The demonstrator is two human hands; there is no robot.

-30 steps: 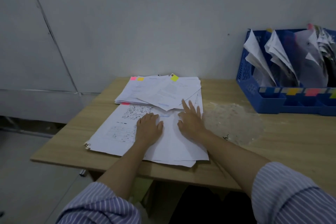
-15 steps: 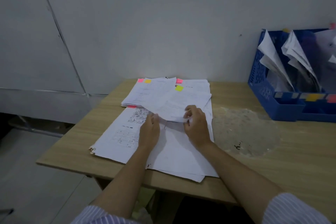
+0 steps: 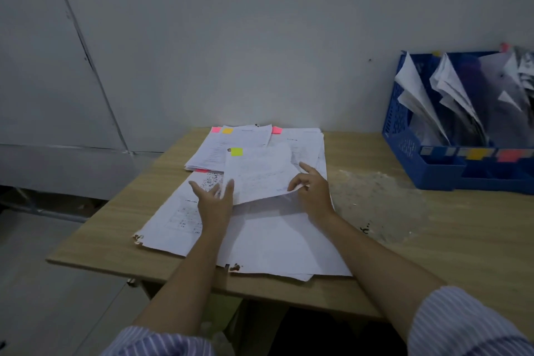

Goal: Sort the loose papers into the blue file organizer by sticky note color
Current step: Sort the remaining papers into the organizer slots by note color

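Paper with a yellow-green sticky note (image 3: 236, 151) at its top-left corner is the sheet (image 3: 260, 175) in hand, lifted at its near edge off the loose papers (image 3: 260, 228) that cover the left part of the wooden table (image 3: 433, 240). The right hand (image 3: 313, 189) pinches that sheet's near right corner between thumb and curled fingers, with the index finger sticking out straight. The left hand (image 3: 215, 199) hovers just left of the sheet with fingers spread and relaxed, holding nothing; whether a fingertip touches the sheet's edge cannot be told.

Well to the right of the papers, against the wall, stands the blue file organizer (image 3: 416, 165). Its compartments already hold several bunches of filed sheets, and coloured labels run along its front rail, a yellow one (image 3: 476, 153) and a red one (image 3: 508, 155) among them. So sorting appears partly done.

Plenty remains: behind the lifted sheet lie more tagged papers, showing 2 pink notes (image 3: 216, 129) and 1 orange note (image 3: 227, 130), with larger sheets underneath. The likely current step is carrying this yellow-tagged sheet over to the organizer's matching slot.
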